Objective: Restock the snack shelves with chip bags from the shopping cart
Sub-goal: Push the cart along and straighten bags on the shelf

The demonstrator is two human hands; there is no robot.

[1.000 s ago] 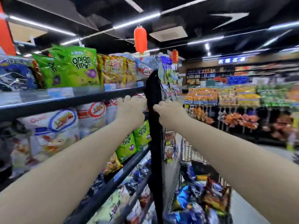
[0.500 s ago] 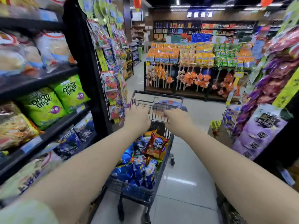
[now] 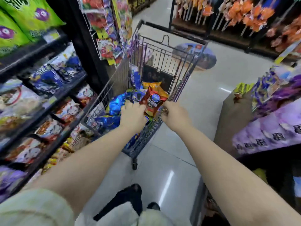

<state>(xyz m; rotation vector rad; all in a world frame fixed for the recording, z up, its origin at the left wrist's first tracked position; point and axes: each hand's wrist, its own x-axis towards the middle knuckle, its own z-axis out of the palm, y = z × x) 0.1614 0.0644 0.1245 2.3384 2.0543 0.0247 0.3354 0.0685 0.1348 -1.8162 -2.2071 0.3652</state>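
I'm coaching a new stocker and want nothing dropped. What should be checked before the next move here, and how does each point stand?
1. Red foil chip bag sits on top of the pile in the wire shopping cart: ok.
2. Left hand is at the bag's left edge: ok.
3. Left hand's grip is closed on the bag: cannot tell.
4. Right hand holds the bag rather than the cart's rim: cannot tell.
5. Black snack shelves stand just left of the cart: ok.
6. Free slot for this bag on the shelves: cannot tell, blurred.

One cart [image 3: 162, 53] — one red bag [image 3: 153, 100], two green bags [image 3: 32, 15].
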